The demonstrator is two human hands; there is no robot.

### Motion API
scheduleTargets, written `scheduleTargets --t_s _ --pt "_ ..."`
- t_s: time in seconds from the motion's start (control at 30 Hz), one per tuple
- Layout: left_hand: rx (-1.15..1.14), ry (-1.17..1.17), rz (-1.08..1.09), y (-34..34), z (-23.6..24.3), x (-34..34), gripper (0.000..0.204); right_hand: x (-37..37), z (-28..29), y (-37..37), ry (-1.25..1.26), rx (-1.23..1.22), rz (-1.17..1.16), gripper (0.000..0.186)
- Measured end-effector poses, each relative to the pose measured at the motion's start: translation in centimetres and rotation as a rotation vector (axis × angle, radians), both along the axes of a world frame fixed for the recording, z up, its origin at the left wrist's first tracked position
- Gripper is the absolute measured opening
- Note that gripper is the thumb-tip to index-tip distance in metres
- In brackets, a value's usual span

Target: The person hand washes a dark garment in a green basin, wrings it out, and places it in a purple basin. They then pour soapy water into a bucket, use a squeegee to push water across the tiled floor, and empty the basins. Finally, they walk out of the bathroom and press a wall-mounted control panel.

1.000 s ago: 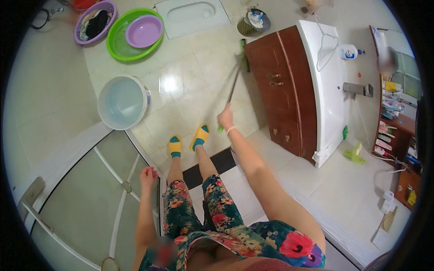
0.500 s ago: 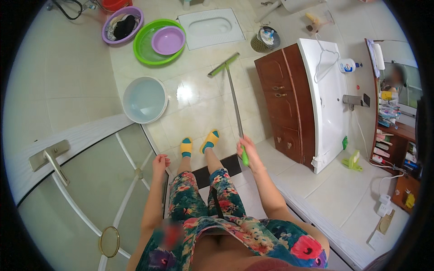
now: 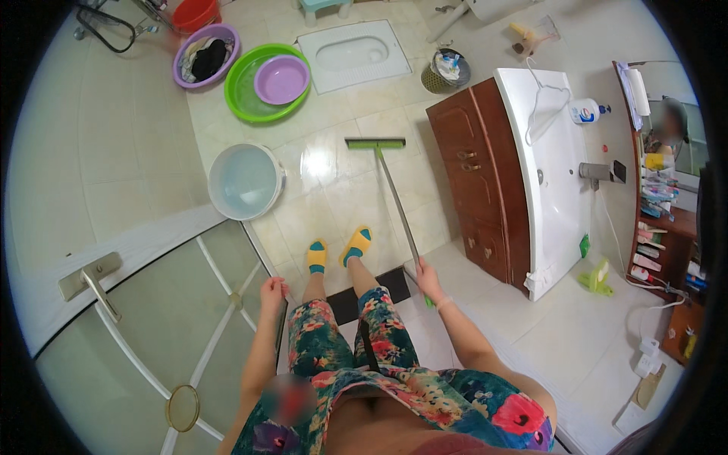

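My right hand (image 3: 428, 282) grips the metal pole (image 3: 399, 205) of a green-handled floor squeegee, whose green-and-black head (image 3: 376, 143) lies crosswise on the glossy tiled floor (image 3: 318, 197). My left hand (image 3: 274, 293) hangs beside the frosted glass door (image 3: 159, 311), fingers loosely curled and apart, holding nothing. My feet in yellow slippers (image 3: 357, 243) stand below the squeegee head, near a dark threshold strip (image 3: 393, 284). A white bucket of water (image 3: 243, 180) stands left of the squeegee.
A wooden vanity (image 3: 478, 182) with white basin (image 3: 553, 235) borders the right. Farther back are a green tub (image 3: 246, 106) holding a purple basin (image 3: 280, 80), a laundry tub (image 3: 182, 64), red bucket (image 3: 193, 14), squat toilet (image 3: 353, 54) and bin (image 3: 434, 82). A mirrored shelf (image 3: 660, 227) hangs right.
The squeegee head has moved from beside the vanity out onto the middle floor and turned from slanted to crosswise, shifting nearer me. My right hand still grips the pole.
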State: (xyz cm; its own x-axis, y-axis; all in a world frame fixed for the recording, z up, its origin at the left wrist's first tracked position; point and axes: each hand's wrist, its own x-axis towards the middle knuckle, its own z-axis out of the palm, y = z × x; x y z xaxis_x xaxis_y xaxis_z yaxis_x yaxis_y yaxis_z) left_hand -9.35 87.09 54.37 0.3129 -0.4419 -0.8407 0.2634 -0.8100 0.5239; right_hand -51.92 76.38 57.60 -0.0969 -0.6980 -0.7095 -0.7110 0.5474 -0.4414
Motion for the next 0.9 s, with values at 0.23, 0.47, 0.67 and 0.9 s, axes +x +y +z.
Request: scheduleTargets --t_s 0.23,0.47,0.67,0.9 --pt "0.037 -0.012 0.011 -0.4 -0.8 -0.8 0.014 5.3 -15.3 -25.2 -0.081 -0.194 -0.044 0.02" --pt "0.048 -0.008 -0.068 -2.6 0.1 -1.9 0.015 3.1 -12.7 -27.7 -0.186 -0.191 -0.117 0.025" --pt "-0.007 0.019 -0.04 -4.6 0.1 -2.9 0.016 -2.4 -1.3 -6.6 -0.119 -0.041 -0.059 0.037" --pt "-0.079 0.006 0.022 -5.1 0.1 -1.2 0.016 0.1 0.2 0.0 -0.044 -0.037 0.112 0.034"
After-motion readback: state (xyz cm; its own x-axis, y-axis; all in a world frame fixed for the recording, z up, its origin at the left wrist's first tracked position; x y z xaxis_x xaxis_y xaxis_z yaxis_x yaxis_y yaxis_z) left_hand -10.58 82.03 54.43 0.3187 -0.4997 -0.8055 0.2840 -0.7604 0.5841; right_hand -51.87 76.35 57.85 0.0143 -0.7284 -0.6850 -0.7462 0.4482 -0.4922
